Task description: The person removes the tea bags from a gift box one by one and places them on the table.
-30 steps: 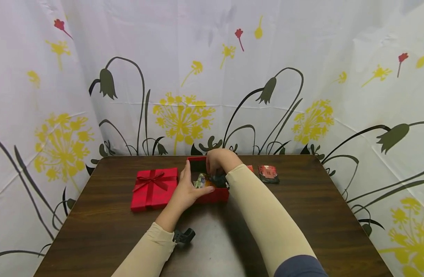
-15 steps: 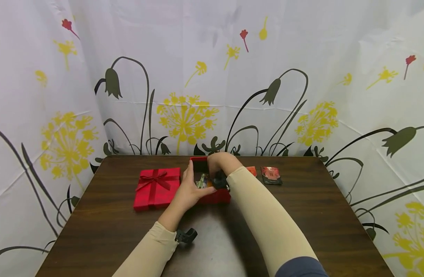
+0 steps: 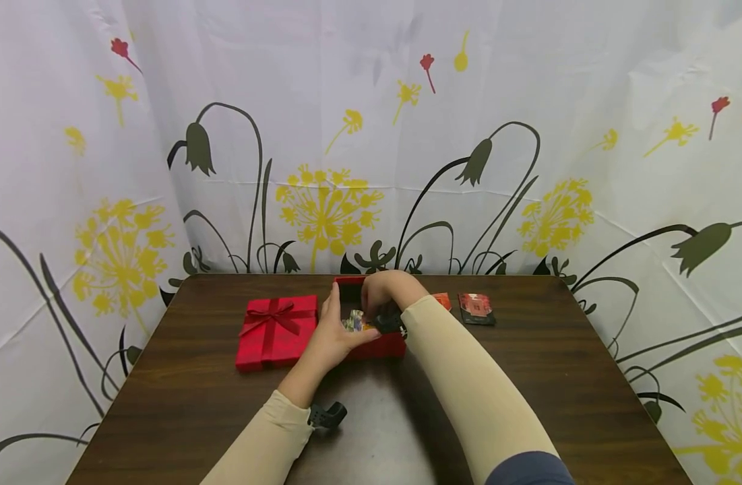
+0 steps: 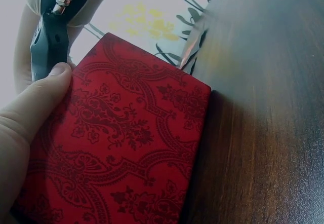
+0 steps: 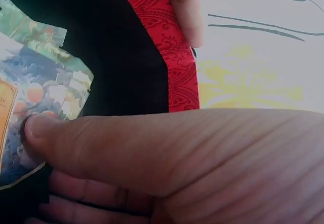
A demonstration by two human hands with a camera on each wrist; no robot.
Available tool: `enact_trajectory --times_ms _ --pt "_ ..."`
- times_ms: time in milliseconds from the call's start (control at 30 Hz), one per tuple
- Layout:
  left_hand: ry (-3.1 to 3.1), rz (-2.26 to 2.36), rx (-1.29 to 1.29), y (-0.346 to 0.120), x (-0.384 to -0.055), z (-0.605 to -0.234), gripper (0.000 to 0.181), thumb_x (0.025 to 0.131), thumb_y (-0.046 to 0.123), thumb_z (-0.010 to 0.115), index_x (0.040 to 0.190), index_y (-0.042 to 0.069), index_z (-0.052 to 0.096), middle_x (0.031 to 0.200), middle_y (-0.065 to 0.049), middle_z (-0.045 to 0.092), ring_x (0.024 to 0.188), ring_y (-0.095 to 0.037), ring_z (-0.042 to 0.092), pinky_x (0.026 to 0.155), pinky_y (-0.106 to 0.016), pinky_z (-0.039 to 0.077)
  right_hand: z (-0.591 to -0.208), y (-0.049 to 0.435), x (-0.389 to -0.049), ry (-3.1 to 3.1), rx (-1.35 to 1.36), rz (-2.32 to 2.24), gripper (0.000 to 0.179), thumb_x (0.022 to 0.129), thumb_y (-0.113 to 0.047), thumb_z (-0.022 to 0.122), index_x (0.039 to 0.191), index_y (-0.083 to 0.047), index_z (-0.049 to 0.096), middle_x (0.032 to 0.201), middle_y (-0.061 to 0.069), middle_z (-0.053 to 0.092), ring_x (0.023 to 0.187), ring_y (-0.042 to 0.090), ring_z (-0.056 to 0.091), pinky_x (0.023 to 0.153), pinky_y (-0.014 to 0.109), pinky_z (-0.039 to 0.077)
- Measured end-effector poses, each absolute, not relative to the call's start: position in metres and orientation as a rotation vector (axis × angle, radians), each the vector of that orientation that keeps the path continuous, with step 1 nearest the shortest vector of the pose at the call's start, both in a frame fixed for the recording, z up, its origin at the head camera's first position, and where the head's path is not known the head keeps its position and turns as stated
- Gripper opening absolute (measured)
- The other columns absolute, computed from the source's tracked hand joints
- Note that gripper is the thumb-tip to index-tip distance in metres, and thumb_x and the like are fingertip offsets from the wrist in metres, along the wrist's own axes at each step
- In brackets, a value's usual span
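A red patterned gift box [image 3: 385, 347] with a black lining stands near the far edge of the table. My left hand [image 3: 331, 337] holds it by its near left corner, the thumb along the near wall [image 4: 116, 127] in the left wrist view. Inside the box is my right hand [image 3: 390, 289], bent down from above. In the right wrist view its thumb [image 5: 91, 138] presses on a colourful printed packet [image 5: 48, 84], with the other fingers curled beneath. Part of that packet is covered by the thumb, and the box's right side is hidden behind the right wrist.
The red lid [image 3: 288, 343], tied with a dark red bow, lies left of the box. Right of the box are a red and black packet [image 3: 477, 307] and an orange-red packet [image 3: 443, 300], partly behind the right sleeve. A flowered curtain [image 3: 358, 135] hangs behind the table.
The head view has shifted slightly. The packet inside the box sits a little lower and flatter, and the right hand has dipped slightly. The left hand stays on the box.
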State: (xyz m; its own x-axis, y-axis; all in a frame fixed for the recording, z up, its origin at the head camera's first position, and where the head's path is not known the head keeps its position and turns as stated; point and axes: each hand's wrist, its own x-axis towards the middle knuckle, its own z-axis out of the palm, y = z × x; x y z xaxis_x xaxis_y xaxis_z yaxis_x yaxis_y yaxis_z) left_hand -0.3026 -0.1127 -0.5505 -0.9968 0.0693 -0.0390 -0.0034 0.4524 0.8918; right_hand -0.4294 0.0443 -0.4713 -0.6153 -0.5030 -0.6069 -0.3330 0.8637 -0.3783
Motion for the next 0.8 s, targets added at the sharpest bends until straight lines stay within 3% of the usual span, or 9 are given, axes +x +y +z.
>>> enact_trajectory --times_ms 200,300,533,800 --pt "2.629 1.625 0.068 -0.112 -0.302 -0.548 0.147 0.076 0.061 0.095 0.177 0.028 -0.007 0.182 -0.014 0.011 0.166 -0.043 0.024 0.127 -0.068 0.036 -0.477 0.052 -0.428 2.305 -0.734 -0.404 0.010 0.094 -0.014 0.083 0.087 -0.014 0.076 0.086 -0.002 0.070 0.076 0.013 0.060 0.066 0.030 0.052" --pt "2.624 1.633 0.066 -0.112 -0.302 -0.548 0.146 0.078 0.060 0.095 0.177 0.027 -0.007 0.182 -0.015 0.010 0.165 -0.044 0.025 0.127 -0.068 0.036 -0.482 0.056 -0.428 2.308 -0.782 -0.524 0.011 0.095 -0.012 0.080 0.086 -0.013 0.074 0.084 -0.003 0.069 0.075 0.013 0.060 0.065 0.030 0.052" --pt "2.604 1.636 0.054 -0.111 -0.303 -0.550 0.149 0.076 0.061 0.096 0.177 0.026 -0.007 0.182 -0.015 0.011 0.163 -0.042 0.028 0.127 -0.065 0.037 -0.490 0.064 -0.427 2.209 -0.752 -0.844 0.014 0.101 -0.008 0.077 0.088 -0.008 0.071 0.094 0.004 0.070 0.086 0.021 0.075 0.077 0.039 0.068" --pt "2.617 1.643 0.068 -0.111 -0.302 -0.550 0.146 0.079 0.055 0.096 0.177 0.023 -0.007 0.182 -0.016 0.011 0.161 -0.044 0.031 0.127 -0.066 0.036 -0.490 0.070 -0.430 2.145 -0.702 -1.042 0.011 0.103 -0.008 0.076 0.094 -0.006 0.071 0.102 0.007 0.068 0.088 0.024 0.073 0.075 0.044 0.069"
